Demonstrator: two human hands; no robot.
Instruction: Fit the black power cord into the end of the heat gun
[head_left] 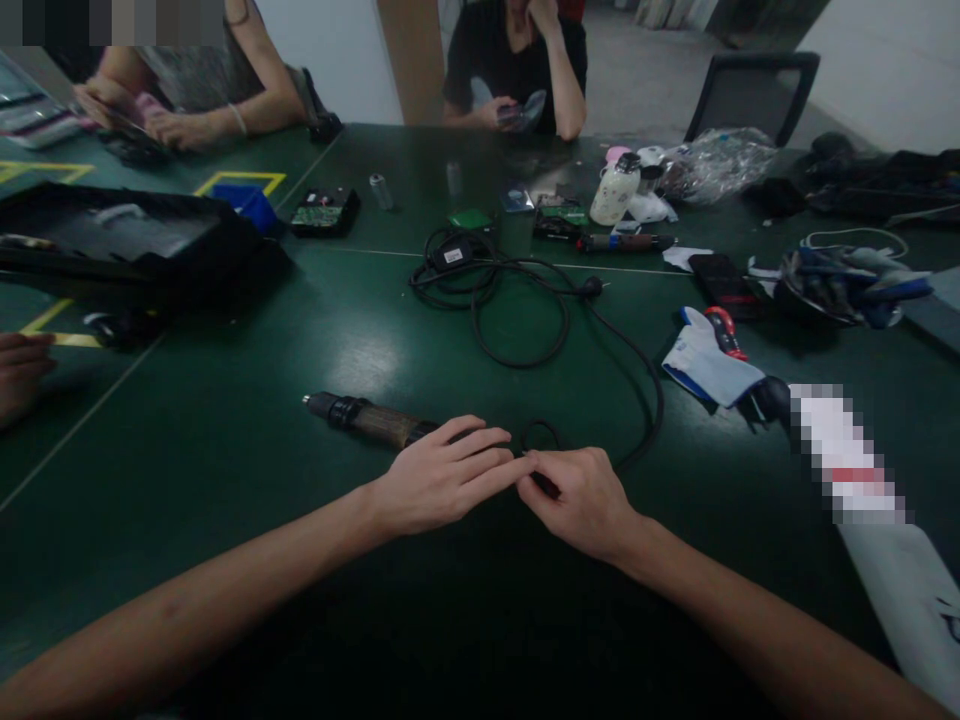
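Note:
An electric screwdriver (382,424) with a brown grip lies on the green table, its tip pointing left. Over its rear end rests my left hand (442,480), fingers stretched out, hiding that part of the tool. My right hand (581,497) is closed in a pinch just beside it, its fingertips meeting the left index fingertip. The black power cord (651,370) runs down to the right hand and makes a small loop by its fingers. What exactly sits between those fingertips is mostly hidden.
Ahead lies the coiled cord with an inline box (452,255) and a plug (592,288). Circuit-board units (324,212), a second screwdriver (628,243) and a bottle (615,190) stand farther back. A black tray (135,255) is left; gloves (709,360) lie right. Other people sit around the table.

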